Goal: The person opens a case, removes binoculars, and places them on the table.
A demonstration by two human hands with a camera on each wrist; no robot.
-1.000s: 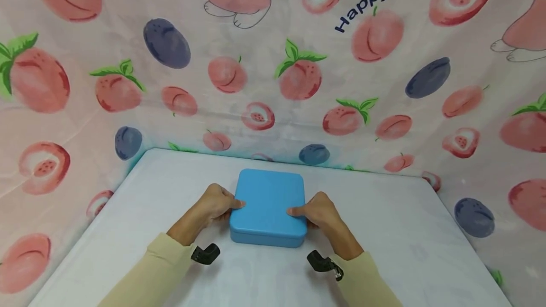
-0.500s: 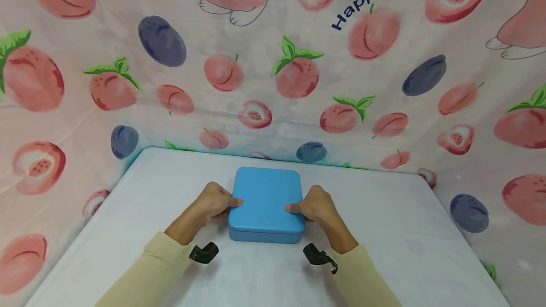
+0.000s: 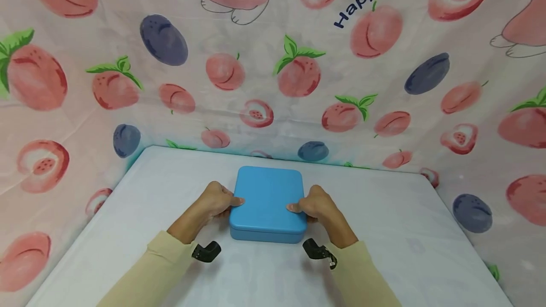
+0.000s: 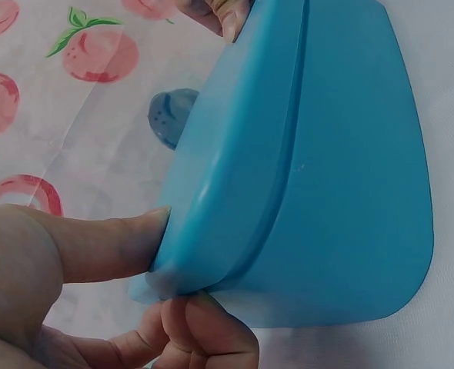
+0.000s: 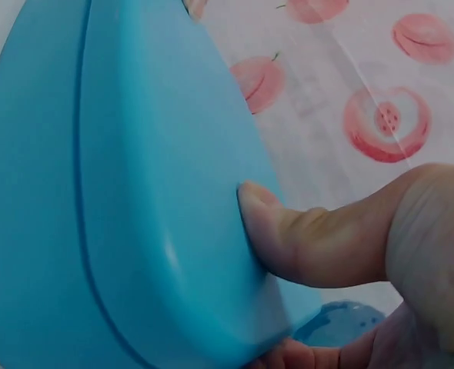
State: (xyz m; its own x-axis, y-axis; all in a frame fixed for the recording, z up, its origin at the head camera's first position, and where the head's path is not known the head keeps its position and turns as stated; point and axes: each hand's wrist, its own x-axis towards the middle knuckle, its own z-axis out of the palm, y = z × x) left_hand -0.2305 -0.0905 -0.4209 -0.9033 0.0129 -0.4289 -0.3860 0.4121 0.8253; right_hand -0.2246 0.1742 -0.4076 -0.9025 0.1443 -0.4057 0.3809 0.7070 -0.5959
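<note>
A blue lidded box (image 3: 268, 198) with rounded corners sits on the white table, its lid on. My left hand (image 3: 215, 199) grips the lid's left edge, thumb on top and curled fingers below the rim; the left wrist view shows these fingers (image 4: 211, 330) against the side. On the opposite edge my right hand (image 3: 317, 205) holds the lid in the same way. Its thumb (image 5: 312, 238) presses the top in the right wrist view, while most of its other fingers are hidden behind the box. A seam runs between lid (image 4: 211, 177) and base (image 4: 358, 177). The box's inside is hidden.
The white table (image 3: 396, 231) extends around the box on all sides. Behind it and at both sides hangs a cloth (image 3: 264, 84) printed with fruit. Small black devices (image 3: 206, 252) are fixed at both sleeve cuffs.
The view has shifted slightly. My right hand sits a touch higher in the view than a second ago; both hands keep their grip on the lid's edges, and the box stays in place.
</note>
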